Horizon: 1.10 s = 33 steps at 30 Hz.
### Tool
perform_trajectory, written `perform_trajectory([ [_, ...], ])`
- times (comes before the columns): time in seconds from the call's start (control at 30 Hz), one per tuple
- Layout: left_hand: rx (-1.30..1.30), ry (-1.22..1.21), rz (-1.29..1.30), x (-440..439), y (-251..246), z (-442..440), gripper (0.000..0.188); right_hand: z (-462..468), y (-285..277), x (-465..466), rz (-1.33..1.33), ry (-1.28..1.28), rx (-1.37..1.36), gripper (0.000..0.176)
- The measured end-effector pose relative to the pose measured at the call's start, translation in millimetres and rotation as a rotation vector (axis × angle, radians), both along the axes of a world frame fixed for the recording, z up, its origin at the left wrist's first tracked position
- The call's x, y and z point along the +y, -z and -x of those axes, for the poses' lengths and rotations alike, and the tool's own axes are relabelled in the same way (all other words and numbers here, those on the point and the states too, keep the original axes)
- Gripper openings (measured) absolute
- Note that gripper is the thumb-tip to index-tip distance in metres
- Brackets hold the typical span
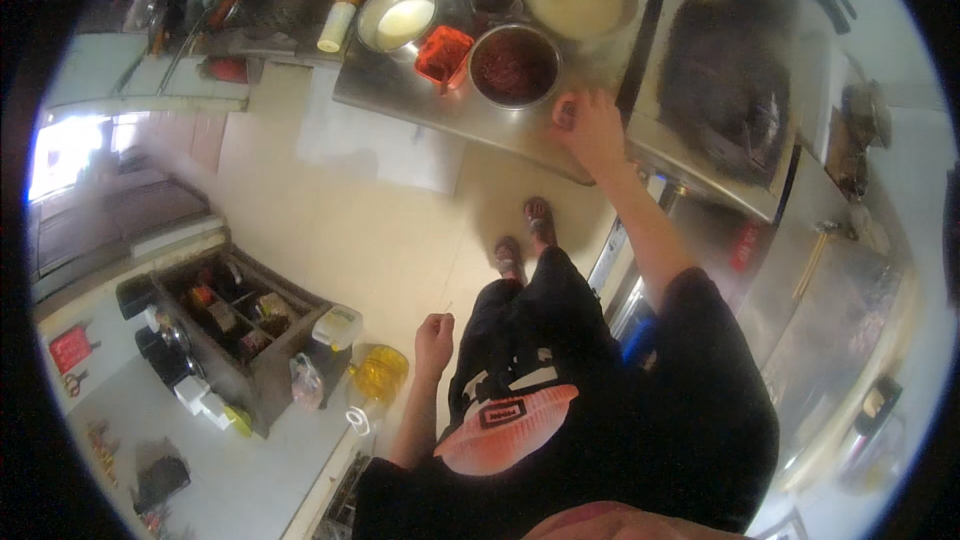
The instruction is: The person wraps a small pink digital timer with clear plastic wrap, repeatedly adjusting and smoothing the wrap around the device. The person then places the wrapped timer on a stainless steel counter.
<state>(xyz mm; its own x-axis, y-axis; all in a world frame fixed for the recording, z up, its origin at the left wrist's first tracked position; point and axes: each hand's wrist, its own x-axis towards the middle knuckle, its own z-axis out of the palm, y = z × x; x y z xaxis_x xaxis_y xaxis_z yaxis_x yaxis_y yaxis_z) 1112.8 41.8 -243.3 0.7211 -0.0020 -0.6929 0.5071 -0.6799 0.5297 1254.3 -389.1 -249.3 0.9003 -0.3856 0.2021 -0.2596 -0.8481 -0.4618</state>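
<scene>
My right hand (590, 124) is at the corner of the stainless steel counter (450, 109), its fingers around a small dark item that I cannot make out. Just left of it stands a metal bowl of dark red contents (514, 66), with a red plastic container (444, 54) beside that. Behind them are a metal bowl of white contents (401, 19), a large bowl of pale yellowish contents (577, 4) and a small dark bowl (495, 1). My left hand (435, 343) hangs low over the floor, fingers curled on a thin, light stick-like thing.
A dark compartmented box (262, 367) with packets stands on the white counter at lower left, near a jug of yellow oil (379, 373). A brush with a pale handle (337, 26) lies at the steel counter's left end. A dark stove-like surface (720, 82) adjoins on the right.
</scene>
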Motion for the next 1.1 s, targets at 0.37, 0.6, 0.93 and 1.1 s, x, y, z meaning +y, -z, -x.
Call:
perform_trajectory([
  [0.37, -0.073, 0.195, -0.051, -35, -33, -17, 0.026, 23, -17, -27, -0.236, 0.043, 0.080, 0.091],
  [0.6, -0.137, 0.389, -0.106, 5, -12, -28, 0.028, 32, 1, -19, -0.543, 0.227, 0.196, 0.082],
  [0.93, -0.166, 0.391, -0.152, 38, -17, -54, 0.027, 14, 7, -13, -0.157, 0.020, -0.014, 0.065],
  [1.1, -0.125, 0.383, -0.032, -8, -33, -63, 0.026, 13, 15, -26, -0.215, -0.079, 0.075, 0.057],
])
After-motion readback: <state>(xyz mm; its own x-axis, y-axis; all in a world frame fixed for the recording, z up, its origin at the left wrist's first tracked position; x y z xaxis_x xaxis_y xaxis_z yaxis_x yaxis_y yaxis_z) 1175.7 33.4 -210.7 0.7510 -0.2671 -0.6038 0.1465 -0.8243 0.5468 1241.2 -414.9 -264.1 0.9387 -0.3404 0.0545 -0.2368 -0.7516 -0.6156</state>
